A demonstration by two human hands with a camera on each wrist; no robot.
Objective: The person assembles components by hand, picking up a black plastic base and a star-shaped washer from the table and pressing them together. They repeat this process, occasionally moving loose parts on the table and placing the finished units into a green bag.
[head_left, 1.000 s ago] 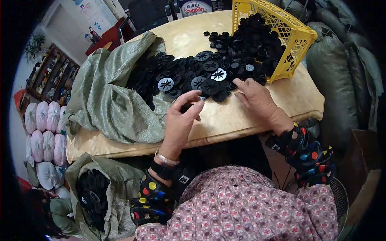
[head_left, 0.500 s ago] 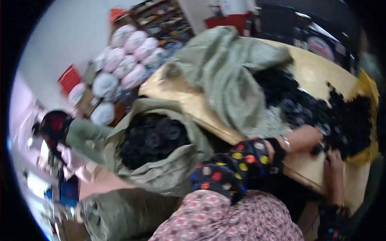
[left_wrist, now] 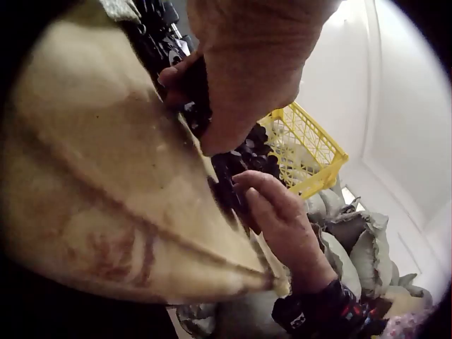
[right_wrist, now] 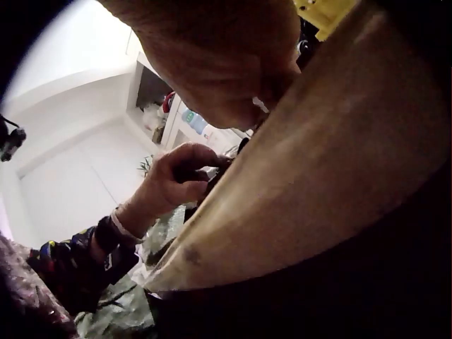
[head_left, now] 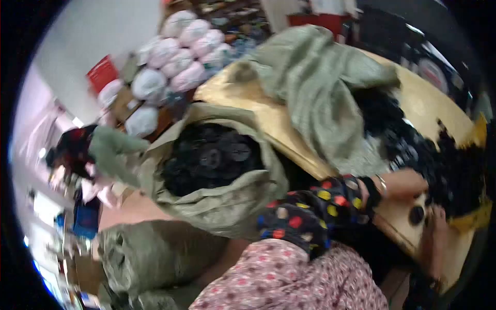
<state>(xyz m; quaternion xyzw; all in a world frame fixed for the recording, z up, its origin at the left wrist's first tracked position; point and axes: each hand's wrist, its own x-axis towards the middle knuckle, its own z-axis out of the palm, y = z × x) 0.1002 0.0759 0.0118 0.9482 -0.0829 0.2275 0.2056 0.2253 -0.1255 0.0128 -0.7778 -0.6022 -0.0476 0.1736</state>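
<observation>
In the blurred head view, my left hand point(head_left: 405, 183) is at the near edge of a heap of black plastic discs point(head_left: 403, 144) on the table. In the right wrist view its fingers and thumb curl about a dark piece point(right_wrist: 210, 174), mostly hidden, that looks like a black disc. My right hand point(head_left: 436, 230) is low over the table to the right, its fingers bent in the left wrist view. A single black disc point(head_left: 416, 215) shows between the two hands, close by the right fingertips. I cannot tell whether the right fingers grip it.
A green woven sack point(head_left: 305, 88) lies on the wooden table point(head_left: 232, 90), partly beside the heap. Below, an open sack point(head_left: 232, 212) holds more black discs. A yellow crate point(left_wrist: 311, 148) stands past the heap. A rolled sack point(head_left: 160, 253) lies on the floor, and another person point(head_left: 77, 150) bends at the left.
The head view has swung left, so the table and hands now appear farther right and the floor sack shows fully. A single disc has come into sight between the hands.
</observation>
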